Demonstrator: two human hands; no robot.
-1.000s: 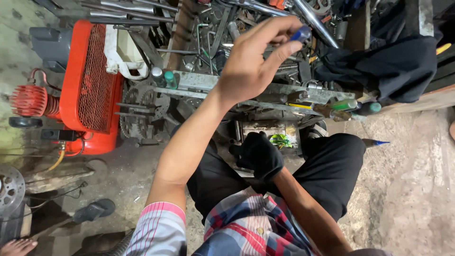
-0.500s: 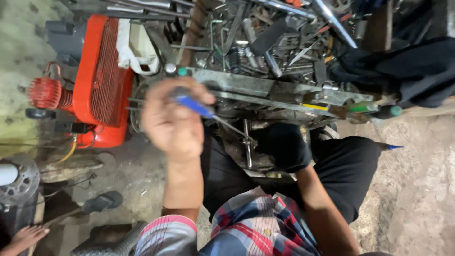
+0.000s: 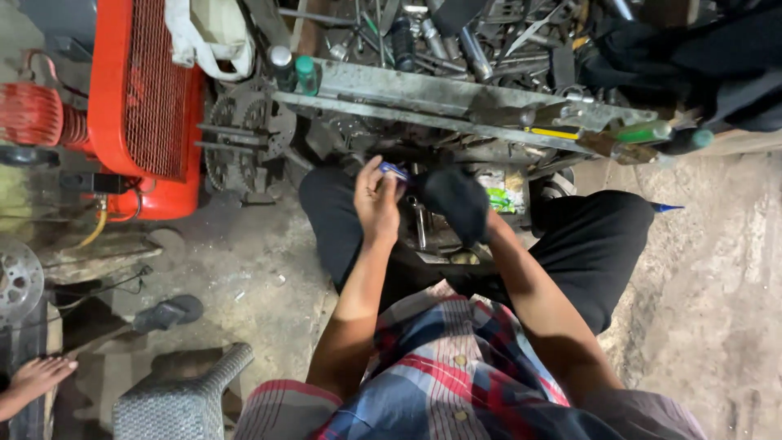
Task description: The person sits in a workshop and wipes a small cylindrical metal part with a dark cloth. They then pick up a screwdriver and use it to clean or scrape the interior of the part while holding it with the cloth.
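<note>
Leftmost, a bare foot [image 3: 37,379] of another person pokes in at the bottom edge, far left of the metal tool tray [image 3: 456,102]. Red compressor [image 3: 142,98] stands left of the tray, almost touching its left end; a white cloth bag [image 3: 208,37] hangs on its upper right corner. Toothed sprocket [image 3: 244,134] sits between the compressor and the tray's left end. Dark sandal [image 3: 167,314] lies on the concrete well below and left of the tray, grey woven seat [image 3: 183,395] further down.

Below the tray's middle: left hand [image 3: 376,204], bare, fingers curled shut around a blue-handled tool [image 3: 393,171]; only the blue handle end shows at the fingertips, rest hidden by the hand, kind of tool unclear. Tool is at the top of the left hand, just left of the right hand [image 3: 456,204], nearly touching it. Right hand wears a black glove, fingers bent down over a metal part [image 3: 419,224] between the knees; whether it grips anything I cannot tell. Small green-and-white packet [image 3: 497,195] just right of the glove, under the tray.

On the tray's right end, green-handled screwdrivers [image 3: 652,132] lie sideways. Black cloth [image 3: 717,57] is heaped above the tray's right end. Blue pen-like tip [image 3: 666,208] lies on the floor, lower right of the tray.
</note>
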